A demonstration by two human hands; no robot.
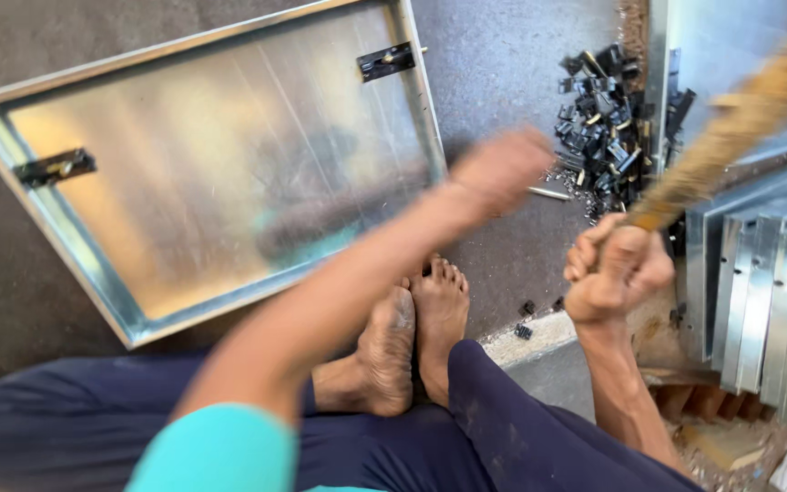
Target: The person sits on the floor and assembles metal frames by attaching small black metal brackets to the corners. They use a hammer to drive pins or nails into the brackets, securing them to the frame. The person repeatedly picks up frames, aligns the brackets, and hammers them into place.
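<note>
A large galvanised sheet-metal panel [220,164] is lying flat on the dark floor [503,55], spreading out to the left of and beyond the left hand [500,170]. It is shiny, faintly streaked, with a folded raised rim all around. Two black sliding bolt latches are already sitting on it: one [55,167] on the far left rim, one [387,60] on the top right edge, just beyond the left hand. Judging by that, the fitting of latches on this panel is looking largely done, though the blur is hiding whether any fixing is left.

To the right of the right hand [614,273], a stack of similar bright metal panels [767,301] is standing on edge, ribbed by their folded rims; I cannot tell whether those are carrying latches.

The right hand is gripping, in a closed fist, the lower end of a long pale wooden handle [730,128] that is blurring upward and to the right; its head is out of view.

Beyond both hands, a heap of small black latch parts [605,118] is lying loose and glossy on the floor.

The left hand is reaching forward, motion-blurred; I cannot tell whether it is open or holding anything. A thin silvery rod [550,193] is lying just beside it.
</note>
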